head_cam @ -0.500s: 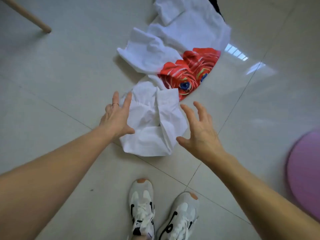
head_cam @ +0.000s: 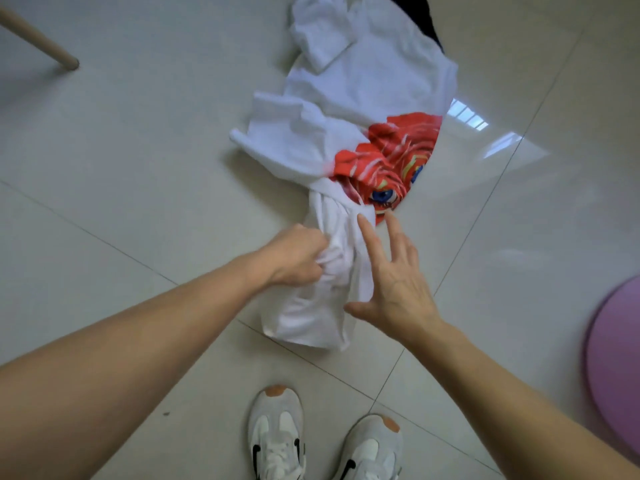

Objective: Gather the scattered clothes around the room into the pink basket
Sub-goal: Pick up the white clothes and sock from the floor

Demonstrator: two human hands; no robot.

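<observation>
Shirt (head_cam: 363, 84), white with a red print, lies crumpled on the floor (head_cam: 138, 168) just ahead of my shoes (head_cam: 277, 441). Half a second back both hands hovered spread; now my left hand (head_cam: 294, 254) clenches its near end, and my right hand (head_cam: 394, 282) presses flat-fingered beside. Pickup has started; the pink basket (head_cam: 620, 368) waits at right.

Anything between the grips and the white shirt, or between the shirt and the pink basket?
Nothing visible. The left grip holds a bunch of the white shirt. The right grip is at its near edge, fingers straight. Between the shirt and the pink basket, at the right edge of the view, lies only bare floor.
</observation>
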